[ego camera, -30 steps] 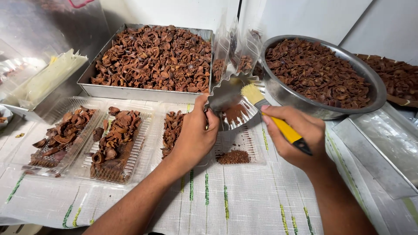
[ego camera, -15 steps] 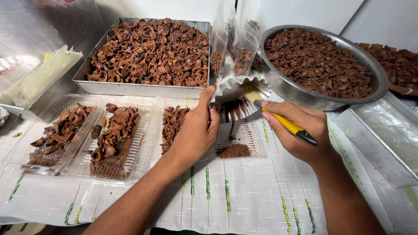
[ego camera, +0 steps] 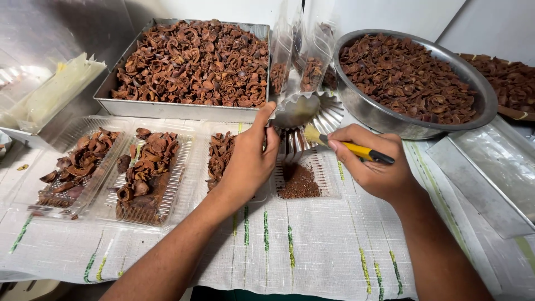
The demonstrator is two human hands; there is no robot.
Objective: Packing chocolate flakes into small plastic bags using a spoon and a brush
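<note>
My left hand [ego camera: 251, 159] grips a fluted metal scoop [ego camera: 305, 120], tilted over a clear plastic tray [ego camera: 329, 184]. My right hand [ego camera: 373, 167] holds a small brush with a yellow handle [ego camera: 356, 149], its bristles against the scoop's inside. A heap of fine brown crumbs [ego camera: 298, 181] lies in the tray just under the scoop. Partly hidden by my left hand is another clear tray holding brown shell pieces [ego camera: 220, 153].
Two more clear trays of brown shells [ego camera: 147, 173] [ego camera: 78, 164] lie to the left. Behind them stand a rectangular metal pan [ego camera: 167, 108] and a round steel bowl [ego camera: 390, 120], both full of shells. Upright clear bags [ego camera: 301, 50] stand between these. Flat metal trays [ego camera: 490, 173] lie at right.
The scoop has tipped further down over the tray. The brush has moved inside it, and the crumb heap under the scoop has grown.
</note>
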